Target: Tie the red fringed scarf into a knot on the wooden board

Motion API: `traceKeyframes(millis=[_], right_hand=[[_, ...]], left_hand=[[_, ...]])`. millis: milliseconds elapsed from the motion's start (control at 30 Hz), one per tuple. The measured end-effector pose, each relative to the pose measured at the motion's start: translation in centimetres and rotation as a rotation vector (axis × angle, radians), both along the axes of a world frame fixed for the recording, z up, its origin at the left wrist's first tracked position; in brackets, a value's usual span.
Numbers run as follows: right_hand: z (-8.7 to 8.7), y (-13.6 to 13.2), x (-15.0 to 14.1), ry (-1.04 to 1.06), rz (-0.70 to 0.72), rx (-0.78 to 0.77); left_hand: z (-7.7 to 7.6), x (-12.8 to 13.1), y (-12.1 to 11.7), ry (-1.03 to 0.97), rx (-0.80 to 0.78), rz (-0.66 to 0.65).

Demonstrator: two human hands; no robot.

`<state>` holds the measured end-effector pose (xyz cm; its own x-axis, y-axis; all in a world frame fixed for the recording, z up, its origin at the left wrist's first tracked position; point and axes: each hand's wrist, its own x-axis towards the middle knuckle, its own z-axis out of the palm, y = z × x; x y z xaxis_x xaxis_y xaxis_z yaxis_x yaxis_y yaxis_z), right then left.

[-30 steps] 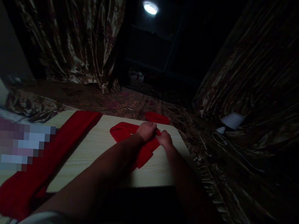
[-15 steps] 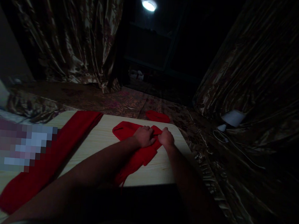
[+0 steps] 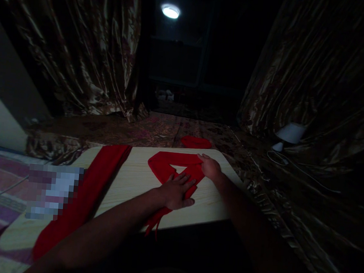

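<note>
Pale wood grain makes up the table, and everything here is placed by it. Off its left side spreads a striped cloth, partly covered by a blurred-out patch. Along the table's left part runs a long red strip, slanting from the far edge toward the near left corner, where the left forearm crosses in front of it. Set off to that side, it leaves the table's middle and right to the hands, which is probably why it lies there.

On the table's right half is the red cloth, bent into a loop with bare wood showing through; its thin strands reach the table's near edge. The left hand lies flat over the lower part, fingers spread and gripping nothing, seemingly to pin the overlapping bands against the wood so they don't slide. Just beyond the table's far edge sits another red piece; whether it touches the table I can't tell. The right hand is at the cloth's right corner, apparently to control the bend there; whether it pinches the fabric or only rests on it can't be made out. Well right of the table stands a white lamp.
</note>
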<state>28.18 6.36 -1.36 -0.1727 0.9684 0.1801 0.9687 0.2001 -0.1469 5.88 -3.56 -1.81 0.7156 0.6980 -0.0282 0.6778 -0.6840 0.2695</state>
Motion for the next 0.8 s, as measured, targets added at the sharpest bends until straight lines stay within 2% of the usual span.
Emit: traceKeyframes(millis=[67, 133, 200, 300, 400, 500, 567, 633, 733, 800], right_hand=[[-0.2, -0.1, -0.1, 0.025, 0.037, 0.017], [-0.3, -0.2, -0.2, 0.045, 0.036, 0.051], [-0.3, -0.2, -0.2, 0.036, 0.012, 0.051], [-0.4, -0.1, 0.0, -0.03, -0.025, -0.015], [-0.5, -0.3, 0.2, -0.084, -0.08, -0.06], [-0.1, -1.3, -0.4, -0.086, -0.108, 0.077], [0.3, -2.3, -1.1, -0.044, -0.026, 0.212], [0.7, -3.4, -1.8, 0.042, 0.14, 0.246], [0.7, -4.7, -2.3, 0.173, 0.398, 0.132], [0.4, -5.3, -2.2, 0.201, 0.535, 0.06]], left_hand=[[0.6, -0.9, 0.3, -0.061, -0.005, 0.026], [0.8, -2.0, 1.0, -0.125, 0.059, 0.131], [0.4, -3.4, 2.0, -0.125, 0.136, 0.262], [-1.1, -5.4, 3.5, -0.001, 0.126, 0.382], [-2.5, -6.9, 4.0, 0.039, 0.116, 0.378], [-3.2, -7.7, 3.9, -0.056, 0.142, 0.349], [-3.1, -8.1, 3.8, -0.192, 0.187, 0.319], [-2.9, -8.3, 3.8, -0.365, 0.24, 0.274], [-2.1, -8.5, 3.5, -0.585, 0.272, 0.177], [-1.3, -8.1, 2.8, -0.651, 0.259, 0.098]])
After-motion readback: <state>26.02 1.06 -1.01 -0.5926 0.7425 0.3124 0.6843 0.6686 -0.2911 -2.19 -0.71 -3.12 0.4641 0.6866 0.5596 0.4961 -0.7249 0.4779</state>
